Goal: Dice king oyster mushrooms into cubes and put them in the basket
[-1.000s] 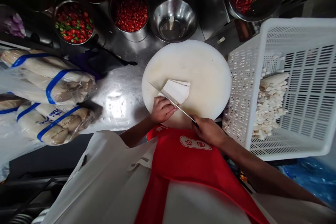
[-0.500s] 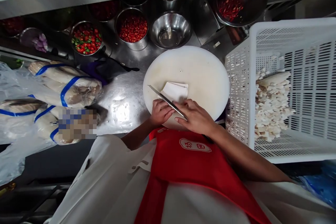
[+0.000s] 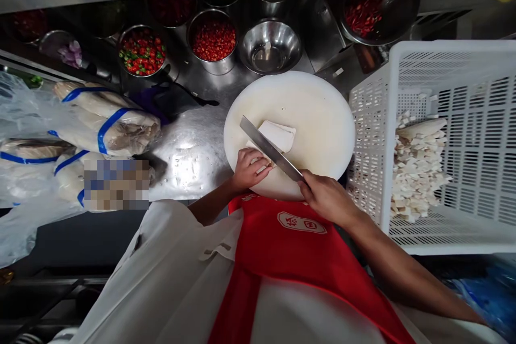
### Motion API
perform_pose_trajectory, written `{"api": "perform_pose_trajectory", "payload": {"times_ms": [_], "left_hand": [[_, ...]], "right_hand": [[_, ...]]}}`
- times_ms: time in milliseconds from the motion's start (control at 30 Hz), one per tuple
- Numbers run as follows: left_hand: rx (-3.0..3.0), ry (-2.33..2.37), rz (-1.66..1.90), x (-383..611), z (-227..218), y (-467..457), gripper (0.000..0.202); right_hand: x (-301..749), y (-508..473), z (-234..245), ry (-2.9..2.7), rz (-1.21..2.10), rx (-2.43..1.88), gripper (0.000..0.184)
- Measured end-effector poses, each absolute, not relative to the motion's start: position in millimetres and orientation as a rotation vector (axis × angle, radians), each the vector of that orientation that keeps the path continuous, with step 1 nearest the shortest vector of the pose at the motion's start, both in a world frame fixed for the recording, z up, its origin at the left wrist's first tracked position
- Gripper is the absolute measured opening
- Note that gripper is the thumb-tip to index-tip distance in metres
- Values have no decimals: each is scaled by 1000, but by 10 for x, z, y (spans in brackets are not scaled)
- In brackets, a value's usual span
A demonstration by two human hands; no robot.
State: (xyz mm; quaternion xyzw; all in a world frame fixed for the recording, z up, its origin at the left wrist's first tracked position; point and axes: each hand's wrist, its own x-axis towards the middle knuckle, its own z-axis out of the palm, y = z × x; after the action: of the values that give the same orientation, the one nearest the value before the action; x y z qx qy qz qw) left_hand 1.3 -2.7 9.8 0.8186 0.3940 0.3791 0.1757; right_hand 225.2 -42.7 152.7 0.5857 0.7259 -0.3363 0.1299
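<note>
Left hand (image 3: 252, 168): fingers bent over pale material on the board; whether gripping or only pressing, cannot tell. Right hand (image 3: 324, 193): fingers closed round the handle of the knife (image 3: 271, 146).

Blade lies slantwise just past the left fingertips, broad face showing, so tilted. Sound practice, I judge: tuck those fingertips back, let knuckles guide the steel, set it upright for even thickness.

White slices (image 3: 278, 135) just across the blade from the left fingers, flat, slightly fanned; square them before a stroke. Round cutting board (image 3: 322, 113) under all this, bare beyond the slices.

Farther out: right of the right fingers, white basket (image 3: 393, 134) with cut pieces (image 3: 419, 172); well left of the left fingers, bagged mushrooms (image 3: 129, 137) on the counter (image 3: 189, 166).
</note>
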Motion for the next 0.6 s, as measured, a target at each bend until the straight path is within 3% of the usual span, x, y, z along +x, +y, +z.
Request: {"api": "perform_pose_trajectory", "payload": {"times_ms": [133,600], "left_hand": [[2296,1107,1097,12,120,-32,16],[2405,1013,1148,4,84,-26,4]], "right_hand": [[2281,-540,1828,2184,-787,1727,28],[2454,-816,2236,2201,-787,1585,39]]}}
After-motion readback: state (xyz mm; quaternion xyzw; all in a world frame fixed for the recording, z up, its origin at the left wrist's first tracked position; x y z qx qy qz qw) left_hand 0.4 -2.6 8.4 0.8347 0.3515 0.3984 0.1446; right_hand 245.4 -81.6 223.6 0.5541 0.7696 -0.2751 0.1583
